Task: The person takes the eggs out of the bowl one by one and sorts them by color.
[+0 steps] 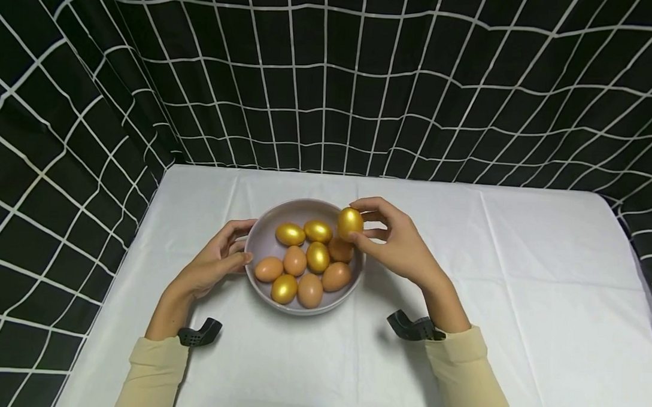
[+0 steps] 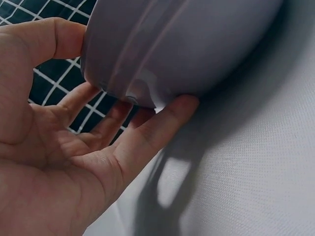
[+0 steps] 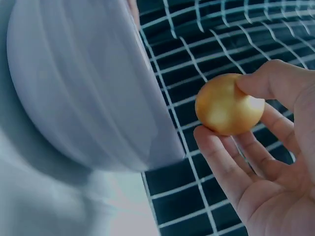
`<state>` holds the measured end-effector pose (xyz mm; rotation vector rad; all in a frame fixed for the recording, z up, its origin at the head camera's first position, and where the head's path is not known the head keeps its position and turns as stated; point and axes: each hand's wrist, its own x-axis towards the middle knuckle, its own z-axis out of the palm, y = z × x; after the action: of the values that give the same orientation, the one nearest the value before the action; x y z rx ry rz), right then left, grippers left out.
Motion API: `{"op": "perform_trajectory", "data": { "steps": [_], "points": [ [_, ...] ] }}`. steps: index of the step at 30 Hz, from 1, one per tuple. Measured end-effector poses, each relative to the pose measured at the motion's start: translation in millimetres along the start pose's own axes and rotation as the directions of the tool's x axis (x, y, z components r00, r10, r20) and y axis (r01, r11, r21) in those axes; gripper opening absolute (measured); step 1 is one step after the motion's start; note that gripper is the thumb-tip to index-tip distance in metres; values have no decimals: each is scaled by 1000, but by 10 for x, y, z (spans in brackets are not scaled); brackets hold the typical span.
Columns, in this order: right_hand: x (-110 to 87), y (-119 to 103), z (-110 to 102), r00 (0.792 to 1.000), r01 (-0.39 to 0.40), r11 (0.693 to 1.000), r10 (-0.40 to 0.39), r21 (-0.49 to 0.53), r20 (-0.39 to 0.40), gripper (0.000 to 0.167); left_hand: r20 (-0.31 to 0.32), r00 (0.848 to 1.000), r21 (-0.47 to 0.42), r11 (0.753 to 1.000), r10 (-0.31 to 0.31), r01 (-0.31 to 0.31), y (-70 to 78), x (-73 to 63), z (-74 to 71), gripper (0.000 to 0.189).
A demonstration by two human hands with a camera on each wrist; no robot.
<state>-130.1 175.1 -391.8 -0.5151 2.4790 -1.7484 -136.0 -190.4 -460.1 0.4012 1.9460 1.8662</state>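
Observation:
My right hand (image 1: 402, 245) pinches a shiny gold egg (image 1: 350, 222) between thumb and fingertips, above the right side of a round mauve bowl (image 1: 262, 243). In the right wrist view that egg stands apart from the bowl's outer wall (image 3: 88, 88). On the opposite side, my left hand (image 1: 213, 262) holds the bowl, its thumb at the rim and its fingers against the outside. Inside lie several gold eggs (image 1: 318, 257) mixed with several brown eggs (image 1: 310, 290). One brown egg (image 1: 340, 250) is partly hidden under the raised gold one.
A white cloth (image 1: 299, 364) with crease lines covers the table. Black curtains (image 1: 308, 89) with a white grid stand along its back and left edges, and at the far right. Black wrist mounts (image 1: 416, 327) sit by both sleeve cuffs.

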Motion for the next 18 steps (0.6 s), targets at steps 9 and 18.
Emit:
{"op": "perform_trajectory", "data": {
  "steps": [9,18],
  "points": [
    [-177,206,-112,992,-39,995,50,95,-120,45,-17,1000,-1,1000,-16,15,21,-2,10,69],
    [-190,334,-216,984,-69,997,71,15,-166,44,-10,1000,6,1000,-19,19,-4,-4,7,70]
  ]
}}
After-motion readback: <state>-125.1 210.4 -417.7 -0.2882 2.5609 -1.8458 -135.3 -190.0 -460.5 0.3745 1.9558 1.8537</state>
